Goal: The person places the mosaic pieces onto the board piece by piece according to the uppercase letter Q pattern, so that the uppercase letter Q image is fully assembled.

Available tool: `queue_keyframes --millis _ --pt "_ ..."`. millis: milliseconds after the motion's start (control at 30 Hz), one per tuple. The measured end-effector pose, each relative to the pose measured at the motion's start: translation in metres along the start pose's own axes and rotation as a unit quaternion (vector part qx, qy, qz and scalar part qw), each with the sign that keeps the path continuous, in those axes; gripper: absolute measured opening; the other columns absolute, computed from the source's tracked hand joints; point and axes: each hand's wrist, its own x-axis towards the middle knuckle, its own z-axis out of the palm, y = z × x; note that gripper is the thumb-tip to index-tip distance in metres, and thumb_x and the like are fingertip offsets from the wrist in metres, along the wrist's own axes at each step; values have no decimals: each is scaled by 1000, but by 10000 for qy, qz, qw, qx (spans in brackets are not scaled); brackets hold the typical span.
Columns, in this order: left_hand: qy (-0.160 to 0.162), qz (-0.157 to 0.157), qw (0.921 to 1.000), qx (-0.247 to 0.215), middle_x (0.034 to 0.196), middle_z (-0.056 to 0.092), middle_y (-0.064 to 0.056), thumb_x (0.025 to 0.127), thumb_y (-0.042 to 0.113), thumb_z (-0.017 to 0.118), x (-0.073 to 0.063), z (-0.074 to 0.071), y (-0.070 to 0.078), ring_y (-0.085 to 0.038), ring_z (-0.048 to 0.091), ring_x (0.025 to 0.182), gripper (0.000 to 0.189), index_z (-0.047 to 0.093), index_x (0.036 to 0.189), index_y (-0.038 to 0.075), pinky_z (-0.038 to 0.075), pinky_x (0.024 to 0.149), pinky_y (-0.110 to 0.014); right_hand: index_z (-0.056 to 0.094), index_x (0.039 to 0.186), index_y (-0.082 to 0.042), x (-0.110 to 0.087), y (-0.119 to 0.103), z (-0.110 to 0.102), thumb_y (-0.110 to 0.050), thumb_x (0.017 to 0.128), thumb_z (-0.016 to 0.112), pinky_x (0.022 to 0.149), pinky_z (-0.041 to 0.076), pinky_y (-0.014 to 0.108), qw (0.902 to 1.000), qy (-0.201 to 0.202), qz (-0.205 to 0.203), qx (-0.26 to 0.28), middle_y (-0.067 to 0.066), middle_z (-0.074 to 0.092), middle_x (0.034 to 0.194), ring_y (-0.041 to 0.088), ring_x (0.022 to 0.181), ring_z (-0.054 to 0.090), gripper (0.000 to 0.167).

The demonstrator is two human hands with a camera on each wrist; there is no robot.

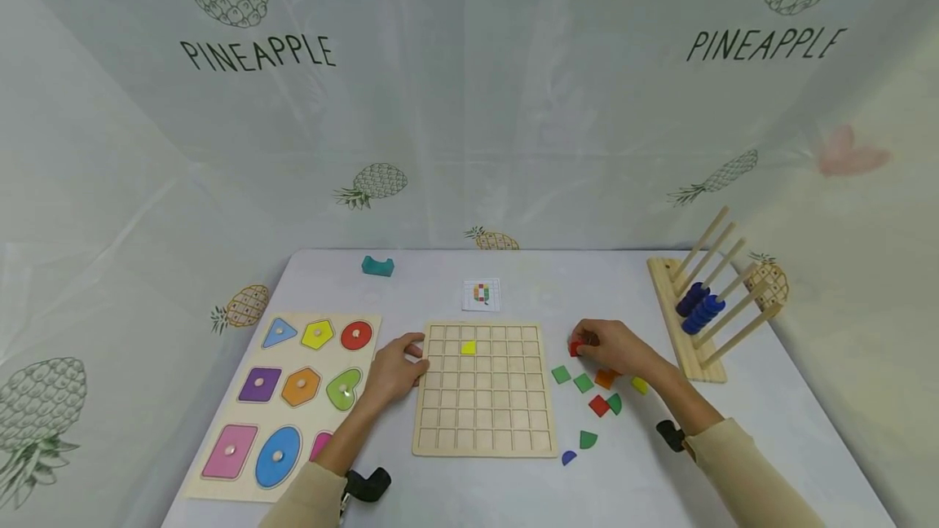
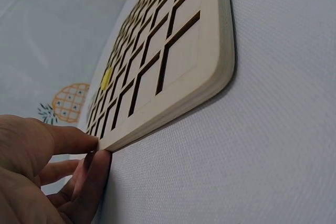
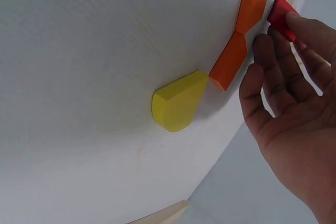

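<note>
My left hand [image 1: 396, 369] is at the left edge of a wooden grid board [image 1: 484, 453]. In the left wrist view its fingertips pinch the board's rim, one finger on top and another low at the side. A yellow piece [image 1: 468, 347] sits in a cell near the board's top. To the right of the board, my right hand [image 1: 616, 346] pinches a red square tile [image 3: 281, 18] between thumb and fingertips. Close under that hand lie orange tiles [image 3: 228, 60] and a yellow piece with a rounded corner [image 3: 181, 103].
Green squares [image 1: 561, 375], green quarter-rounds [image 1: 588, 439], another red square [image 1: 599, 406] and a blue half-round [image 1: 568, 457] lie right of the board. Around them are a shape puzzle [image 1: 249, 414], pattern card [image 1: 480, 295], teal block [image 1: 377, 266] and pegged bead rack [image 1: 678, 324].
</note>
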Motion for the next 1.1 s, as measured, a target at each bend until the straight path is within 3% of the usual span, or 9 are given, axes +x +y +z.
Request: queue_keyframes --millis 600,933,1100 --pt "-27 69 10000 25 94 66 -3 86 11 74 -1 -1 1 -8 61 53 48 63 132 8 50 53 -26 67 102 -17 -2 -5 -8 -14 94 69 68 51 28 9996 26 -268 44 -3 65 94 15 83 58 8" --pt "-59 16 10000 47 95 65 -4 86 12 74 -2 -2 3 -9 60 56 48 63 132 8 51 54 -26 67 100 -20 0 -13 -6 -17 95 69 67 51 27 9996 -162 -101 228 -3 63 91 16 80 57 6" --pt "-60 19 10000 8 94 65 -4 86 11 74 -2 -2 3 -9 60 55 48 63 132 8 51 54 -26 67 99 -20 1 -16 -5 -17 95 69 68 52 27 9993 -143 -219 259 -3 63 91 17 81 58 6"
